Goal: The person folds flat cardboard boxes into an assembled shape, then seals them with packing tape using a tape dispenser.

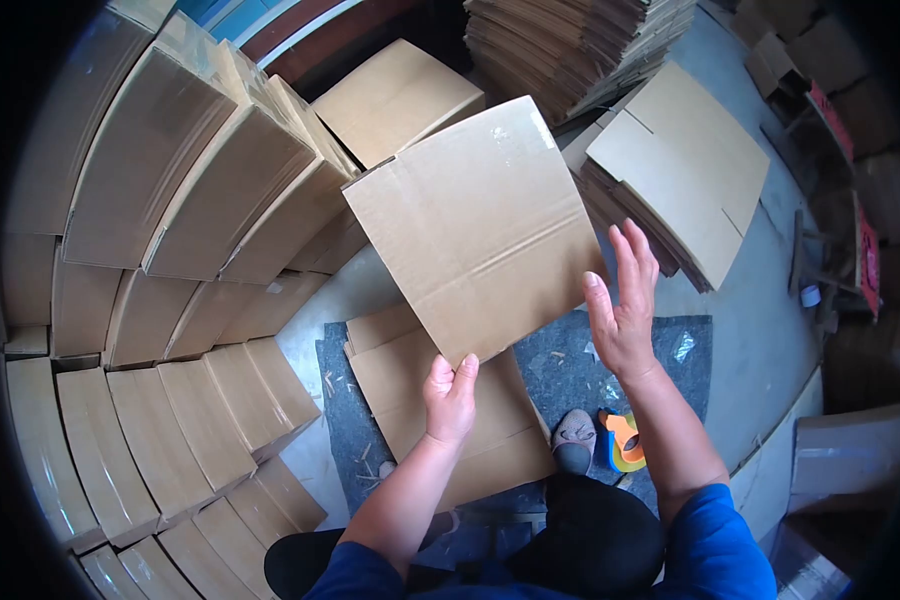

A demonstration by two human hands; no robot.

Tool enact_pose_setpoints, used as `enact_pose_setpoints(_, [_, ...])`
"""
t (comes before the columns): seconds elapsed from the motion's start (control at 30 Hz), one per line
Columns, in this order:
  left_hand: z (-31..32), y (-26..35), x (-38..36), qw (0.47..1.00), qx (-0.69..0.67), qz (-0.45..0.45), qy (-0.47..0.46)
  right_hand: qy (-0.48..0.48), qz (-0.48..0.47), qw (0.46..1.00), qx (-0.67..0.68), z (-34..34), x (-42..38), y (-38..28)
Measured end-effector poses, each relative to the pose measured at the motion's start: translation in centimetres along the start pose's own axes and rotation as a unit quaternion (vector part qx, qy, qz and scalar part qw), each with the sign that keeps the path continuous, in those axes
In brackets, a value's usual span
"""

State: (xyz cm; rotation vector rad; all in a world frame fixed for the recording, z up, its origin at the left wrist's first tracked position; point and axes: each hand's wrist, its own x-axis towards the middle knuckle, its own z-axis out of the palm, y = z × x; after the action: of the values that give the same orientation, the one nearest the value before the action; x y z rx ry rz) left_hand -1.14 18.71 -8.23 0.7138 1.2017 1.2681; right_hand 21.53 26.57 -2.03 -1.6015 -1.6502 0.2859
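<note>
A brown cardboard box (475, 230) is tilted in front of me, a crease running across its broad face and shiny patches near the far corner. My left hand (450, 400) grips its near lower corner, thumb on top and the other fingers hidden beneath. Beside the box's right edge, my right hand (625, 310) is raised with its fingers apart, holding nothing. Below the box, flat cardboard sheets (460, 430) lie on a dark grey mat (685, 360).
Stacked boxes (160, 170) form a wall on the left, with another box (400, 100) behind. Flattened cardboard (680, 165) is piled at right, beside a taller stack (580, 40). A yellow, orange and blue tape dispenser (615, 455) stands near my shoe (574, 432).
</note>
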Motion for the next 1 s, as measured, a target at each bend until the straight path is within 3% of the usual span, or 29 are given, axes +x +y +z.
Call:
enact_pose_setpoints(0.07, [-0.6, -0.6, -1.0, 1.000, 0.019, -0.005, -0.006, -0.025, -0.085, 0.995, -0.045, 0.0, 3.4, -2.0])
enact_pose_setpoints(0.13, [-0.9, -1.0, -2.3, 0.999, 0.036, -0.005, -0.006, -0.043, -0.112, 0.990, -0.074, 2.0, 5.5, -2.8])
enact_pose_setpoints(0.27, [-1.4, -2.1, -5.8, 0.998, 0.048, -0.034, 0.021, -0.109, -0.087, 0.983, -0.118, 5.9, 4.3, -2.0])
enact_pose_setpoints(0.43, [-3.6, -4.8, -9.2, 0.989, 0.019, -0.141, 0.047, -0.208, -0.043, 0.961, -0.175, 9.2, -0.2, 1.0])
enact_pose_setpoints(0.57, [-4.0, -5.2, -9.2, 0.987, 0.021, -0.157, 0.040, -0.187, -0.048, 0.966, -0.170, 10.0, -0.7, 1.6])
enact_pose_setpoints(0.67, [-3.7, -4.9, -9.0, 0.989, 0.025, -0.144, 0.035, -0.260, 0.029, 0.946, -0.191, 10.3, 0.5, 0.3])
enact_pose_setpoints(0.8, [-3.6, -4.1, -8.9, 0.989, 0.022, -0.143, 0.032, -0.227, -0.045, 0.970, -0.070, 7.5, -1.5, 0.7])
enact_pose_setpoints(0.93, [-1.5, -0.5, -6.0, 0.997, 0.022, -0.073, -0.007, -0.065, 0.134, 0.989, 0.023, 1.2, -6.2, 3.1])
enact_pose_setpoints(0.97, [-0.8, 0.4, -4.7, 0.998, 0.034, -0.049, -0.026, -0.066, 0.241, 0.958, 0.141, 0.3, -6.6, 2.7])
enact_pose_setpoints(1.0, [0.2, 1.3, -3.1, 0.999, 0.020, -0.028, -0.031, -0.058, 0.237, 0.950, 0.195, 0.4, -6.6, 2.9])
